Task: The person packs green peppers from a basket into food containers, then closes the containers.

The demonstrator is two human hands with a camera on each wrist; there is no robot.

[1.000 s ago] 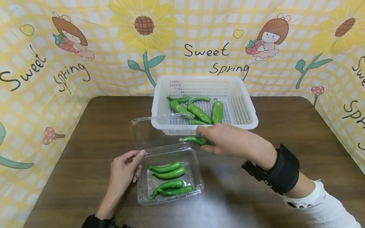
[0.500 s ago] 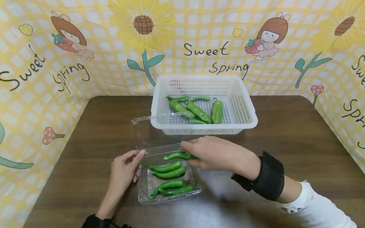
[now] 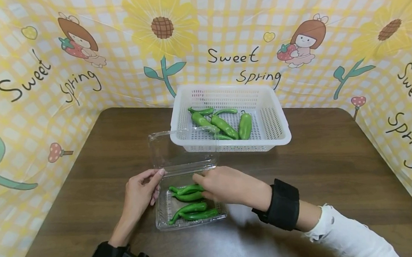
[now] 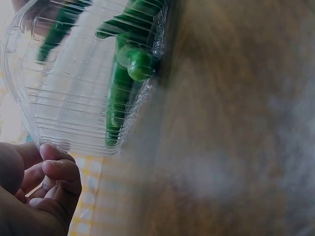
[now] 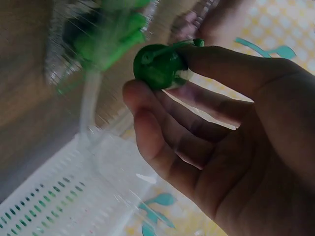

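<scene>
My left hand (image 3: 141, 194) pinches the back left rim of a clear plastic clamshell box (image 3: 163, 218) between thumb and fingers; the left wrist view shows this grip up close. Its lid (image 3: 184, 156) stands open behind the box. Inside lie several green chili peppers (image 3: 200, 215) in two groups. My right hand (image 3: 228, 185) is over the box's right back part, pinching another green chili pepper (image 5: 160, 69) by thumb and fingers. In the head view the fingers hide this pepper's right end, and it overlaps the back pair.
A white perforated basket (image 3: 273, 129) with several green peppers (image 3: 224, 127) stands behind the box, its front left corner seen through the lid. The brown table (image 3: 95, 153) is bounded by a yellow checked cloth (image 3: 115, 83).
My right hand has carried the chili pepper from in front of the basket leftward and toward me, down over the back pair in the box. The left hand has stayed at the rim.
</scene>
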